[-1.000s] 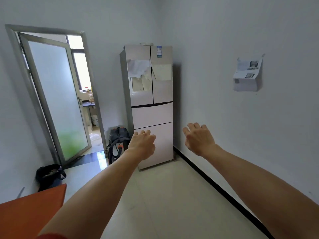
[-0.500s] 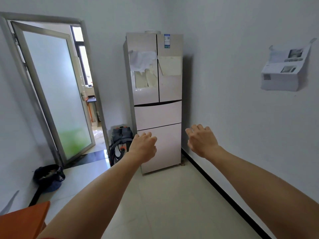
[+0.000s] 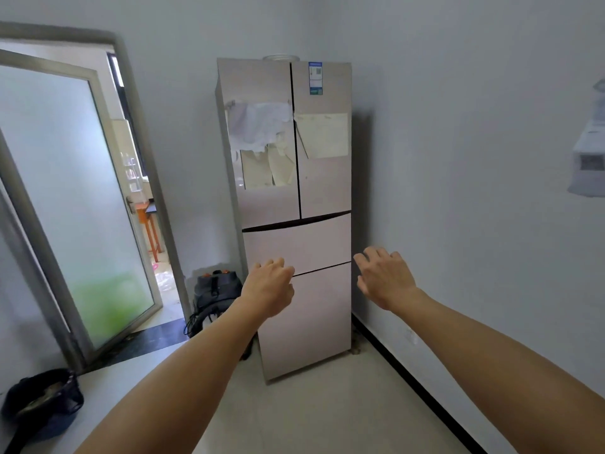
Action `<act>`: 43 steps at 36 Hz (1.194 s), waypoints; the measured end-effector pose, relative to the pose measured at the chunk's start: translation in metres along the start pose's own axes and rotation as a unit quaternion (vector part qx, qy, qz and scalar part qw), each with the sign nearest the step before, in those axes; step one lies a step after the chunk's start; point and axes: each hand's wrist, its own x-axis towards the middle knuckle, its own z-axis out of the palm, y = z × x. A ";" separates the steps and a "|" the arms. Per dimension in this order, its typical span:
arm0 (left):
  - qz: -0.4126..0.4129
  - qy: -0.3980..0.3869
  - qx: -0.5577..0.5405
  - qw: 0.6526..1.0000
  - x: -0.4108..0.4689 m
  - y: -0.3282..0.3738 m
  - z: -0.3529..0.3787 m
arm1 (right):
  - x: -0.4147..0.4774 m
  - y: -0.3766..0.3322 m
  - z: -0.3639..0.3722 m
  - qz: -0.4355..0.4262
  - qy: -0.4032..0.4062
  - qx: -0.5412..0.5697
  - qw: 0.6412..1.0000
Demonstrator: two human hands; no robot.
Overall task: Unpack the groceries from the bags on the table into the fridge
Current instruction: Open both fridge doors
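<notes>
A tall pale-pink fridge (image 3: 294, 191) stands in the room's far corner, with two upper doors and two drawers, all closed. Papers and peeling film hang on its upper doors. Both my arms stretch forward toward it. My left hand (image 3: 268, 286) hovers in front of the lower drawers, fingers loosely curled, holding nothing. My right hand (image 3: 386, 276) is raised just right of the fridge, fingers spread and empty. Neither hand touches the fridge. No bags, groceries or table are in view.
A frosted glass door (image 3: 72, 198) stands open at the left, leading to another room. A dark backpack (image 3: 216, 296) sits on the floor beside the fridge. A black bag (image 3: 42, 401) lies at lower left. A paper holder (image 3: 589, 145) hangs on the right wall.
The fridge has grown larger in view as I have come closer. The orange table corner at lower left has dropped out of sight. Both hands stay outstretched and empty.
</notes>
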 end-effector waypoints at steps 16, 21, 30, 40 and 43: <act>0.003 -0.014 0.013 1.000 0.258 -0.053 0.130 | 0.246 0.071 0.183 0.006 -0.025 0.019 0.999; -0.001 -0.009 0.010 1.000 0.320 -0.077 0.158 | 0.317 0.083 0.222 -0.012 -0.038 0.035 0.999; 0.017 0.004 0.037 0.999 0.435 -0.129 0.223 | 0.433 0.074 0.299 -0.010 -0.049 0.063 0.997; 0.119 0.076 0.059 0.988 0.588 -0.202 0.287 | 0.563 0.055 0.387 0.088 -0.078 0.153 0.981; 0.154 0.112 0.074 0.979 0.638 -0.221 0.298 | 0.596 0.045 0.408 0.136 -0.081 0.205 0.966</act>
